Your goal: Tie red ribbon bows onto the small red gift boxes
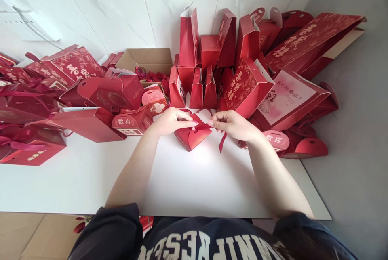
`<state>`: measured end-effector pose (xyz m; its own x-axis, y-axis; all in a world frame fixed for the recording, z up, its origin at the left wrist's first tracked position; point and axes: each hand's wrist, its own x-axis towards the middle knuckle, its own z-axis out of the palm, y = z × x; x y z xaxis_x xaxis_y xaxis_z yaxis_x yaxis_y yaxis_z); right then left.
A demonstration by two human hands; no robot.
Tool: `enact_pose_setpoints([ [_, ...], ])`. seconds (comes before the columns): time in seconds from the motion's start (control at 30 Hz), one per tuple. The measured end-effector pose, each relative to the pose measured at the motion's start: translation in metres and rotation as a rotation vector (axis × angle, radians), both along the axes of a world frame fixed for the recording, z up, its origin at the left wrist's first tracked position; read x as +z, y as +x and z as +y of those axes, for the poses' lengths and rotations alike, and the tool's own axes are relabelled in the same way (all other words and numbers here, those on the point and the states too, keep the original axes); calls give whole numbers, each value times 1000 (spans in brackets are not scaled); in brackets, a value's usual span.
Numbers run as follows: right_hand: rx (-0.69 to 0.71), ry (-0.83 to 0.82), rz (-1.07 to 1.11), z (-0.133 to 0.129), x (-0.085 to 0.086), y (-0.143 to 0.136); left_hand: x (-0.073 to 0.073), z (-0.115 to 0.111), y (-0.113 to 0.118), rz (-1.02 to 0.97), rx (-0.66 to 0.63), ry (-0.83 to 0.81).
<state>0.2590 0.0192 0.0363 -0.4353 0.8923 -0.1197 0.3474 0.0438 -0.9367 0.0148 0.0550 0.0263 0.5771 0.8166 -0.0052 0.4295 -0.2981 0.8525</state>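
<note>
A small red gift box (194, 139) rests on the white table in front of me, its top drawn together. A dark red ribbon (222, 142) runs across that top, and one tail hangs down on the right. My left hand (176, 122) pinches the ribbon with thumb and finger at the left of the box top. At the right side, my right hand (232, 124) pinches the ribbon between thumb and fingertips. The ribbon's exact crossing is partly hidden by my fingers.
Red gift boxes (113, 92) crowd the left side, some tied with ribbons. Behind my hands stand more upright red boxes (197, 90), and a cardboard box (145, 58) holds ribbons. Large red bags (315, 42) lean at the right. The white table (212, 187) ends near my body.
</note>
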Motion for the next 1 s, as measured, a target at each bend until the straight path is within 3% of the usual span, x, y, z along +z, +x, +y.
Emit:
enact_pose_setpoints([
  [0.2, -47, -179, 302, 13, -19, -4, 1, 0, 0, -30, -57, -104],
  [0.4, -123, -227, 515, 14, -22, -8, 9, -4, -3, -18, -277, -241],
  [0.7, 21, -340, 559, 11, -23, -10, 4, -3, 0, 4, -115, -222],
  [0.9, 18, -251, 478, 15, -26, -11, 4, -3, 3, 6, 13, -171],
  [1.0, 38, -214, 424, 16, -30, -12, 2, -1, 4, 48, 17, -189],
])
